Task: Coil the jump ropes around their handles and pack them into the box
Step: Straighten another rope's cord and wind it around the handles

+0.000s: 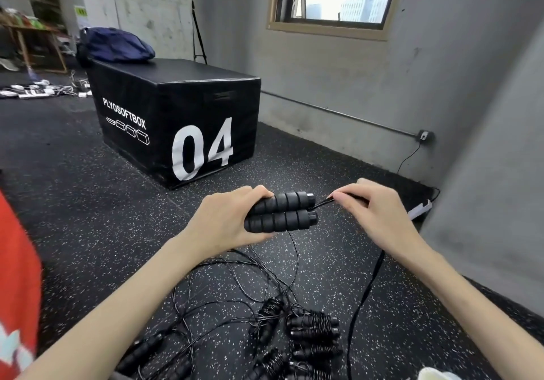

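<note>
Together, two foam handles [281, 211] clamped in left hand [223, 223] grip, right hand [379, 214] pinching rope [326, 202] beside them.

**Where everything is sitting**

The left hand [226, 223] is holding two ridged black foam handles [282, 211] side by side above the black speckled rubber floor [88, 203]. The right hand [379, 214] is pinching the thin black rope [323, 203] just right of them. Below, loose rope and coiled black jump ropes [315, 329] are lying on the floor. Behind the hands, a big black box marked 04 [176, 120] is sitting, with a dark blue bag [117, 45] on top.
</note>
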